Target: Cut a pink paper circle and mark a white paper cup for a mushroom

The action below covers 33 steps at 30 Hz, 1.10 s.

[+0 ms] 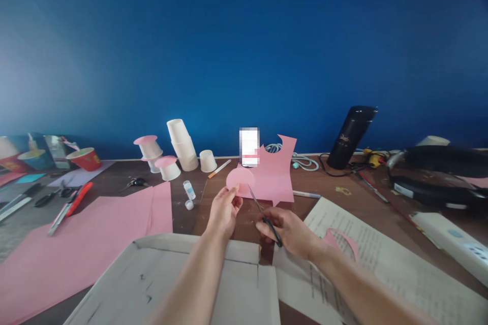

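Observation:
My left hand (224,210) pinches the lower edge of a round pink paper disc (239,179) between thumb and fingers. In my right hand (284,228) is a pair of scissors (269,222), its dark handles gripped and its blades pointing up and left to the disc's right edge. Whether the blades touch the paper I cannot tell. Behind the disc stands a larger pink paper sheet (276,177) with curved pieces cut from its upper edge. A curved pink scrap (345,244) lies on a printed sheet (366,249) close to my right forearm.
White paper cups (182,144) stand at the back, some topped with pink discs. Pink sheets (95,233) and a red utility knife (78,200) lie left. A white board (171,279) sits under my left arm. A black bottle (351,137) and power strip (453,244) are right.

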Each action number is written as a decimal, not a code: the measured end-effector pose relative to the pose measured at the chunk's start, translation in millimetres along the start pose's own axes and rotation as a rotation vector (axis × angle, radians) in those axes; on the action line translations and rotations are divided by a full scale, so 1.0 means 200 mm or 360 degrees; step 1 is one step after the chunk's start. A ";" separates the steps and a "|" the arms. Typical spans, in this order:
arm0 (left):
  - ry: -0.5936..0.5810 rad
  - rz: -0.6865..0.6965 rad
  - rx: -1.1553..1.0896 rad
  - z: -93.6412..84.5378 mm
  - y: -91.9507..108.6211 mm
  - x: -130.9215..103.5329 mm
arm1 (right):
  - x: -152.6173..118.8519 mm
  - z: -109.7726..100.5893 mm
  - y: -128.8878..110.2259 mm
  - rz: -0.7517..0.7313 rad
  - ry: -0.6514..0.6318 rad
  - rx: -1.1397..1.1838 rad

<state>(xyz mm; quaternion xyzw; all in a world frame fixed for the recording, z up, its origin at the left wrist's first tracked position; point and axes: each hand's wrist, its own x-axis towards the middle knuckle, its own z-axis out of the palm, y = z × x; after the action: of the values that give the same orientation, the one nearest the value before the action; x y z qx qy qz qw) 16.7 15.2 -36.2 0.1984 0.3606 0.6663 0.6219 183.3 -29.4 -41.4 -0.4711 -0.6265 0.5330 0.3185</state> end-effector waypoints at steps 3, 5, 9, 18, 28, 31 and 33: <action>-0.0047 -0.0015 0.0096 0.00 -0.02 -0.01 | 0.01 0.00 0.02 -0.0023 0.0019 -0.0026; -0.0058 -0.0023 0.0131 0.00 -0.03 -0.01 | 0.01 0.00 0.03 -0.0025 0.0015 -0.0027; -0.0060 -0.0013 0.0162 0.01 -0.03 -0.01 | 0.01 0.00 0.03 -0.0022 0.0021 -0.0027; -0.0056 0.0004 0.0168 0.01 -0.03 -0.01 | 0.01 0.00 0.02 -0.0032 -0.0039 0.0010; -0.0091 -0.0009 0.0130 0.01 -0.03 -0.01 | 0.01 0.01 0.04 -0.0037 0.0023 -0.0018; -0.0085 -0.0019 0.0105 0.02 -0.03 -0.02 | 0.01 0.02 0.03 -0.0043 0.0036 0.0049; -0.0080 -0.0032 0.0099 0.02 -0.03 -0.03 | 0.01 0.02 0.03 -0.0045 0.0025 0.0098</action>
<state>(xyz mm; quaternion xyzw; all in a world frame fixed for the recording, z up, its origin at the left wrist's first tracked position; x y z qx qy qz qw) 24.2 10.7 -37.0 0.2305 0.3673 0.6432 0.6310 180.1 -28.8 -47.9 -0.4564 -0.6138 0.5438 0.3453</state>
